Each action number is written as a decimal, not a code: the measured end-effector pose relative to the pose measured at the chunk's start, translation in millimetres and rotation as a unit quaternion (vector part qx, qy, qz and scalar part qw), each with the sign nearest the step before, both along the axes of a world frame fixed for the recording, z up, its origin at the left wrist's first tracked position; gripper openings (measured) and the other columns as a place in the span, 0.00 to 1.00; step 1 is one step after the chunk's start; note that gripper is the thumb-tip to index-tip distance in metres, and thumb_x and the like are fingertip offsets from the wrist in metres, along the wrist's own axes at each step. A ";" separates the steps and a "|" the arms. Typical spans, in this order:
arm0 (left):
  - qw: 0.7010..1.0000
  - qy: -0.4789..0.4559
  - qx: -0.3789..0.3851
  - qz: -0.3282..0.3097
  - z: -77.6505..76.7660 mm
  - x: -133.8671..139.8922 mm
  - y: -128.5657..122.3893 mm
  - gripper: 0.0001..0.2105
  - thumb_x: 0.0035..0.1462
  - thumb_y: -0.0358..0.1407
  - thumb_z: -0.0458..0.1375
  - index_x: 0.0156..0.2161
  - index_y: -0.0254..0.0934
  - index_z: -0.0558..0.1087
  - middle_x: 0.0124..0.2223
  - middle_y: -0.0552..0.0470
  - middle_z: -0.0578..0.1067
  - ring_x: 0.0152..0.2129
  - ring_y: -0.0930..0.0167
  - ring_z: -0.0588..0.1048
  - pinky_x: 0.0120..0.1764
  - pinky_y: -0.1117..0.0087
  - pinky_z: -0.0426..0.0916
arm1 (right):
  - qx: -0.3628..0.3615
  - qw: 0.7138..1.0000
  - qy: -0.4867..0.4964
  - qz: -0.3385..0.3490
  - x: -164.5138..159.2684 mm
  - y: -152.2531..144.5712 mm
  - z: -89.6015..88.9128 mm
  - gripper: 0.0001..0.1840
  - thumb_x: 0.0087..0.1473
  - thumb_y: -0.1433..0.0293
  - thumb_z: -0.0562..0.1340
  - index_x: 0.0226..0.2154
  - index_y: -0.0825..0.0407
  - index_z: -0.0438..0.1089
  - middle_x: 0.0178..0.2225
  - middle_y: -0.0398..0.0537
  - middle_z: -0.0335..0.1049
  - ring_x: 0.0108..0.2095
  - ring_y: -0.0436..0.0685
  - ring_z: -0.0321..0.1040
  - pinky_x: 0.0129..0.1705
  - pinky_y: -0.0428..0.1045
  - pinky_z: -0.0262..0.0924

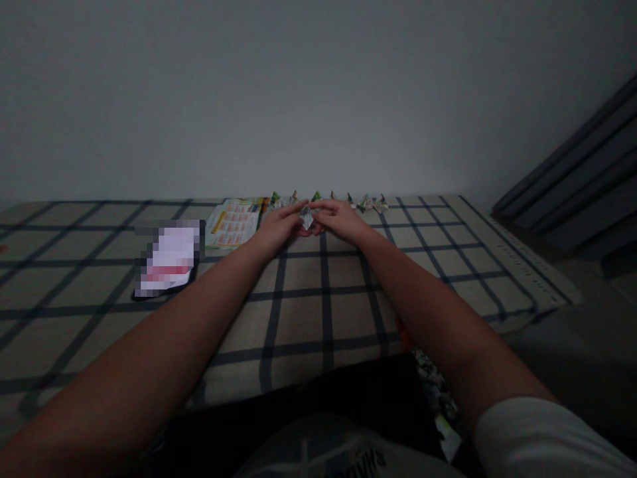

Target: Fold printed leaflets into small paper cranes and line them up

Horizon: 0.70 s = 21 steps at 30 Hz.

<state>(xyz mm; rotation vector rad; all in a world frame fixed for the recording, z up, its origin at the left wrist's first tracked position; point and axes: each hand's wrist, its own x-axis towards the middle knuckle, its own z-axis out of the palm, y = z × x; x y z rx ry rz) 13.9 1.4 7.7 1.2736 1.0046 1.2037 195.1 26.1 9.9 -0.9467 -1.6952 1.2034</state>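
Shaping the folded paper (306,218), seemingly, the left hand (281,224) and right hand (341,220) pinch it between fingers, right of the printed sheet (235,223); further creasing calls for even pressure.

a checked tablecloth (303,318) carries a lit device (169,255), a printed sheet (233,222) and small folded papers (371,202).

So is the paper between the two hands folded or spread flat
Folded. The paper shows as a small, pointed, creased shape held between the left hand and right hand.
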 end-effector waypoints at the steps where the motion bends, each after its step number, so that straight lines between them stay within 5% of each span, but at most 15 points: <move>1: 1.000 -0.006 -0.005 0.004 0.4 0.3 -0.1 0.31 0.47 0.26 0.59 0.59 0.33 0.77 0.35 0.48 0.82 0.26 0.72 0.79 0.37 0.68 0.78 | 0.000 1.000 0.000 0.000 -0.4 -0.4 0.5 0.13 0.59 0.74 0.64 0.46 0.53 0.78 0.24 0.42 0.74 0.26 0.50 0.72 0.32 0.45 0.69; 7: 0.998 -0.062 -0.016 -0.002 0.6 -0.8 2.0 0.29 0.47 0.27 0.61 0.58 0.33 0.77 0.31 0.51 0.78 0.27 0.72 0.78 0.37 0.69 0.79 | 0.003 1.000 0.002 0.002 -1.2 -0.1 3.0 0.09 0.55 0.74 0.66 0.40 0.53 0.79 0.27 0.44 0.77 0.27 0.49 0.72 0.33 0.44 0.69; 12: 0.998 -0.059 0.000 0.001 0.5 -1.6 2.5 0.23 0.54 0.35 0.66 0.56 0.34 0.78 0.41 0.45 0.81 0.31 0.70 0.78 0.37 0.66 0.79 | 0.017 1.000 -0.014 -0.005 0.2 1.4 2.3 0.10 0.54 0.75 0.66 0.39 0.53 0.81 0.28 0.45 0.78 0.29 0.50 0.74 0.35 0.45 0.70; 21: 0.999 -0.021 0.028 -0.019 -4.9 -3.4 2.9 0.39 0.44 0.33 0.75 0.64 0.34 0.71 0.42 0.45 0.82 0.38 0.66 0.81 0.47 0.62 0.76 | 0.020 1.000 -0.002 -0.017 2.3 3.2 3.7 0.13 0.60 0.71 0.63 0.47 0.53 0.78 0.26 0.43 0.75 0.27 0.49 0.72 0.33 0.45 0.69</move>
